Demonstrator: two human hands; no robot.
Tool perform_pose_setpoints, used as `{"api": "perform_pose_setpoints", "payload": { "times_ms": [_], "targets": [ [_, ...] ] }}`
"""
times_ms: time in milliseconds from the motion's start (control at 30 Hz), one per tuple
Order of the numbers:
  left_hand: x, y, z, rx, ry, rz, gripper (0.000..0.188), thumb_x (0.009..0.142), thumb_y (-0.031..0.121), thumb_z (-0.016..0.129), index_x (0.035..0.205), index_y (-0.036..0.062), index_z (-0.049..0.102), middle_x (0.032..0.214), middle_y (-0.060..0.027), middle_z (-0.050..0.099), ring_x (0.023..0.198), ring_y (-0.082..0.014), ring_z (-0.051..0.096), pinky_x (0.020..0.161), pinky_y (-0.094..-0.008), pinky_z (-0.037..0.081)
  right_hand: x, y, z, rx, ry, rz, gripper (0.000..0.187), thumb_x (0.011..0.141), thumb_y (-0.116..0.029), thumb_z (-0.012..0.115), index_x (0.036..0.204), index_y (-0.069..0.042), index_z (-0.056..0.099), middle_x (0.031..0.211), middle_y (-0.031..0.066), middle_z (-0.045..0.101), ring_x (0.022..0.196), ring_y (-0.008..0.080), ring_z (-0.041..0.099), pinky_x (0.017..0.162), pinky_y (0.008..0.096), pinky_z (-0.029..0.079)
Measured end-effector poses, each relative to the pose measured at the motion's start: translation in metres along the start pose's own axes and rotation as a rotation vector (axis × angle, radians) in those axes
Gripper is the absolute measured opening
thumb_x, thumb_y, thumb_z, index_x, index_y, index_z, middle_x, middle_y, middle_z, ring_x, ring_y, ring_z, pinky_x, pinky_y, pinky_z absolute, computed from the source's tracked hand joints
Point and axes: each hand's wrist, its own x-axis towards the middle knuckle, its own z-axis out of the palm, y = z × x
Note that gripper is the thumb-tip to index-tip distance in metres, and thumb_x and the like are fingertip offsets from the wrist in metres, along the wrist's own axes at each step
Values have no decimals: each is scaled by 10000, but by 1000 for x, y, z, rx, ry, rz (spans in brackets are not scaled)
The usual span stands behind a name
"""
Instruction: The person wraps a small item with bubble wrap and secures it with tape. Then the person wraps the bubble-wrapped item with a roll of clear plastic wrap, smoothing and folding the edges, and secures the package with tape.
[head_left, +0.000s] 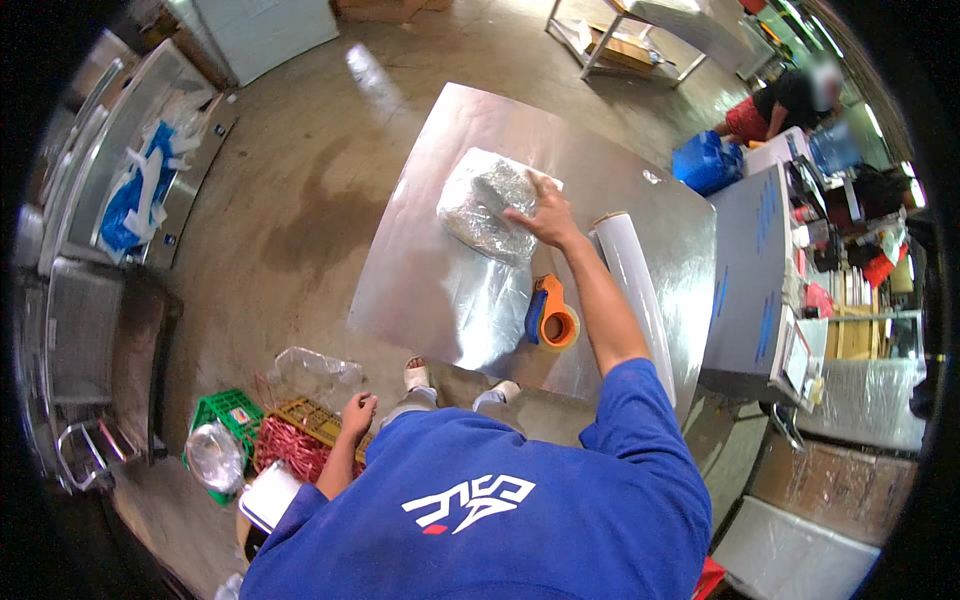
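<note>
On the metal-topped table (400,280) lies a package wrapped in clear plastic (490,205), its film wrinkled and shiny. My right hand (545,212) rests on its right side, thumb and fingers spread apart. Near my right forearm sits an orange and blue tape dispenser (550,312) with a roll of tape in it. A long roll of plastic film (632,290) lies along the table's right part, partly behind my forearm. My left hand (358,412) hangs low on the left, away from the table, its fingers curled with nothing visible in them.
Below my left hand stand a green crate (225,425) and a yellow crate (315,420) with red strips. A steel sink unit (125,220) with blue plastic is at far left. A grey cabinet (745,280) stands right of the table. A person (775,110) bends at upper right.
</note>
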Motion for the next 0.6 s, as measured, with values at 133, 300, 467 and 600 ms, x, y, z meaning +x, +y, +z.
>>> {"api": "perform_pose_setpoints", "payload": {
  "times_ms": [133,300,467,600],
  "targets": [
    [56,-23,-50,131,65,28,477,896,345,706,1197,-23,664,1065,-182,728,934,-254,713,847,-387,556,-92,74,-99,-279,146,381,785,861,-547,725,1434,-66,487,1335,270,570,1204,425,562,1008,503,459],
    [85,-40,-87,421,26,-7,492,887,428,647,1110,-7,700,1112,-251,706,1101,-376,665,961,-442,499,-331,78,-193,-499,-363,1173,1187,656,-604,864,1601,-241,245,1512,269,412,1380,458,420,1135,604,331],
    [79,22,-48,995,-286,210,545,862,515,648,1094,32,748,1038,-213,745,984,-359,724,869,-446,555,-396,26,-187,-345,-178,1186,1211,586,-539,928,1559,-216,284,1386,244,467,1271,440,510,1083,561,406],
    [56,153,40,866,-419,426,434,925,385,667,1078,-16,735,983,-209,752,970,-302,726,863,-395,553,-435,9,-186,-210,-128,1219,1189,539,-653,899,1454,-38,453,1391,282,506,1237,453,560,1022,485,486]
  ]
}}
